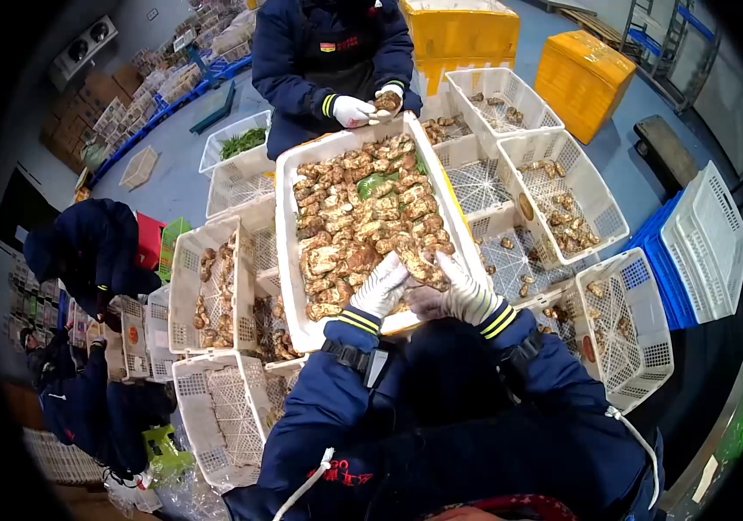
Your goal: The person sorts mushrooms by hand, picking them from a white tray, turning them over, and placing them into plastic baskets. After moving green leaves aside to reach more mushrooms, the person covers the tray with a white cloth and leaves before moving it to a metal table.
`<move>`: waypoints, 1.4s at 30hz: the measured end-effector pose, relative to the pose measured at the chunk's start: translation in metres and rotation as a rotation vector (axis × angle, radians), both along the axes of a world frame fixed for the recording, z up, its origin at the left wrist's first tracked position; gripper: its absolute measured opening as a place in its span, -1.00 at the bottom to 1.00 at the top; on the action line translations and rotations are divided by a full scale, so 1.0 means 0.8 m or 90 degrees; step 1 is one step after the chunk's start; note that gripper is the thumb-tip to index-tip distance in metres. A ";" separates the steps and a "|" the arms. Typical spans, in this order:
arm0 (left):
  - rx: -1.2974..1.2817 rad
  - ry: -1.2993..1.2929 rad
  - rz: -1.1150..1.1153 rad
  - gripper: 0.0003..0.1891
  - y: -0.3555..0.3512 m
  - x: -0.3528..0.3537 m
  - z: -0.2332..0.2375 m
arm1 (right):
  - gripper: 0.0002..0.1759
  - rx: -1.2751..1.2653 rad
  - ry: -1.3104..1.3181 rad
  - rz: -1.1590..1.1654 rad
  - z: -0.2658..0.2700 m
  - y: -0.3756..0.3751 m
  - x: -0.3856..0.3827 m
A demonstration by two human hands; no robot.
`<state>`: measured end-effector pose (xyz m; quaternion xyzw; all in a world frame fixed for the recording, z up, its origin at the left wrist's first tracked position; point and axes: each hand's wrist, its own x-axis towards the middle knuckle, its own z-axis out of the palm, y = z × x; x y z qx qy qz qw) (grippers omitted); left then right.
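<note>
Mushrooms (363, 217) in the crate (286, 260) touch both hands (382, 286) (462, 295).

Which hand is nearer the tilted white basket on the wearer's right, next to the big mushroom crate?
Right. The right hand is at the big crate's near right corner, the side facing the basket. The left hand rests on mushrooms farther from it.

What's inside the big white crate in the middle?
Brownish mushrooms piled nearly full, some green leaves among them. Both gloved, the left hand and right hand rest on the near end. The floor of the crate is hidden under the pile.
</note>
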<state>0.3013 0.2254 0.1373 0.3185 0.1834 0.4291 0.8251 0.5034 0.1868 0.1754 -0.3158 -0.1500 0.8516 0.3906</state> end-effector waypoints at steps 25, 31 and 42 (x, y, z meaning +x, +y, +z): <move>0.708 0.935 -0.131 -0.70 0.073 -0.024 -0.048 | -0.08 -0.233 -1.071 -0.411 -0.599 -0.253 0.319; 0.768 1.104 -0.038 -0.50 0.106 -0.079 -0.052 | 0.02 -0.427 -1.037 -0.069 -0.472 -0.203 0.299; 0.933 0.959 0.056 -0.68 0.096 -0.048 -0.052 | -0.60 0.425 -1.031 -0.508 -0.159 -0.025 0.176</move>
